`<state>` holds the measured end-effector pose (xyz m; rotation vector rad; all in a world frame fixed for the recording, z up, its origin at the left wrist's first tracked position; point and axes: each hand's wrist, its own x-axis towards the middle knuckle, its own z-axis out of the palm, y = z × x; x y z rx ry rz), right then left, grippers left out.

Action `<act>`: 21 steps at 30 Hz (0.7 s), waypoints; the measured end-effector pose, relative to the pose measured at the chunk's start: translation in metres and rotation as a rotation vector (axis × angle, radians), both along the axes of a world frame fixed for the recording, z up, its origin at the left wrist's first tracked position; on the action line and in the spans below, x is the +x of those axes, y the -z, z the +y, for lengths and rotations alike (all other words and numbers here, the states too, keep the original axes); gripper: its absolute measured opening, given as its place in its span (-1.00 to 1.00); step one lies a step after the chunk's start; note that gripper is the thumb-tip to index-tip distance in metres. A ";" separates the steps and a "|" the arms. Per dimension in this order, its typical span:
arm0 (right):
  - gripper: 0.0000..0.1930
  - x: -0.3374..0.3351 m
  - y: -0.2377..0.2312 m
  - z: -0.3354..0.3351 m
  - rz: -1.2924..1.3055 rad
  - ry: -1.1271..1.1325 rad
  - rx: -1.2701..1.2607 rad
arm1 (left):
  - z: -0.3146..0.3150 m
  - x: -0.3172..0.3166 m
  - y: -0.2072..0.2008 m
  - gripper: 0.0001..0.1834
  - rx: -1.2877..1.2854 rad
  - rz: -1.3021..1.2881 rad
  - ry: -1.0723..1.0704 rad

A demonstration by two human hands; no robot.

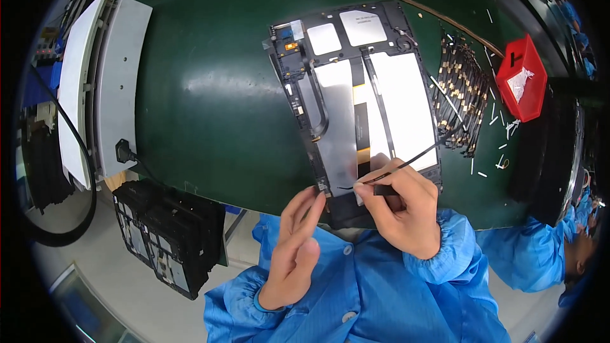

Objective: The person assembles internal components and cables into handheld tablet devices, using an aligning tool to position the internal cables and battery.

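Note:
A black device frame with bright metal plates (pixel 333 98) lies on the green table in front of me. My right hand (pixel 403 206) is closed in a pinch over its near edge. Between thumb and finger it grips a thin black cable (pixel 422 152), which curves up to the right toward a pile of similar cables. The cable's fine end pokes out left of the fingertips, over the plate. My left hand (pixel 294 241) holds nothing. Its fingers are stretched out, the tips at the frame's near left corner, and the thumb stands apart.
Thin dark cables with gold ends (pixel 460 89) lie heaped right of the frame. Beyond them sits a red bin (pixel 524 79) with white strips, more strips scattered nearby. A white-grey fixture (pixel 121 82) stands at left. Stacked black frames (pixel 168 235) are below it. Another person's blue sleeve (pixel 521 257) is at right.

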<state>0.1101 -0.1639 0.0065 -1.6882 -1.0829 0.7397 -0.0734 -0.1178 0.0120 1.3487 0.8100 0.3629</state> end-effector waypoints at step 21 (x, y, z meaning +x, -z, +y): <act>-0.83 -0.010 -0.009 0.015 -0.207 -0.091 -0.223 | 0.026 0.023 0.050 -0.76 0.096 -0.101 -0.293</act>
